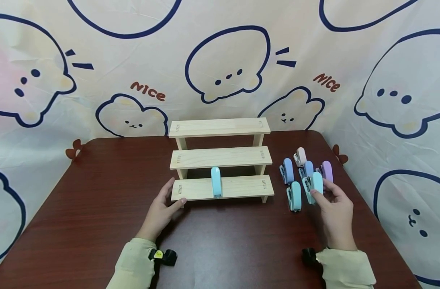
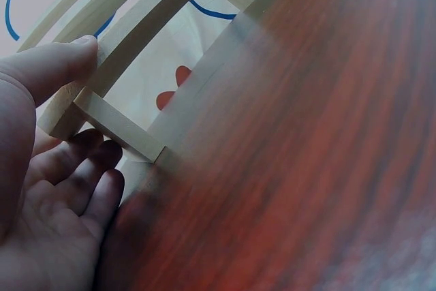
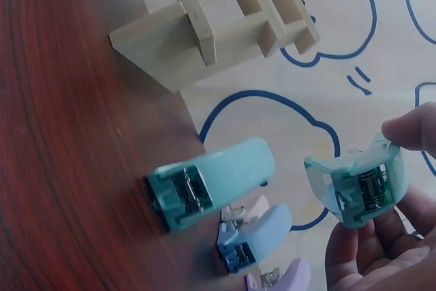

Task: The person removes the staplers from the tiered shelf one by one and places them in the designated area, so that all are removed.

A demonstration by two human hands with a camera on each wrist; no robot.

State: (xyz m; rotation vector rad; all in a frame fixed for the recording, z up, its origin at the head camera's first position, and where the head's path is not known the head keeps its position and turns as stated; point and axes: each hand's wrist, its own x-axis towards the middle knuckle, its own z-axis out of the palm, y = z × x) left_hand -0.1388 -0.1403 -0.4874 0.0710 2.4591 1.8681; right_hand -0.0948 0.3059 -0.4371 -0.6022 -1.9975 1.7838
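A three-tier wooden display rack (image 1: 221, 157) stands at the middle back of the table. My left hand (image 1: 162, 210) grips the left end of its lowest board, thumb (image 2: 61, 66) on the board and fingers curled at its underside. A light blue hole punch (image 1: 216, 181) sits upright near the middle of that board. My right hand (image 1: 335, 214) pinches a mint hole punch (image 3: 371, 185) between thumb and fingers, right of the rack. Close by are another mint hole punch (image 1: 295, 196), two blue ones, a purple hole punch (image 1: 327, 170) and a pale pink hole punch (image 1: 300, 155).
The dark brown wooden table (image 1: 220, 245) extends in front of the rack and to its left. A cloth backdrop (image 1: 227, 64) with cartoon outlines hangs behind and along both sides. Each wrist wears a black camera.
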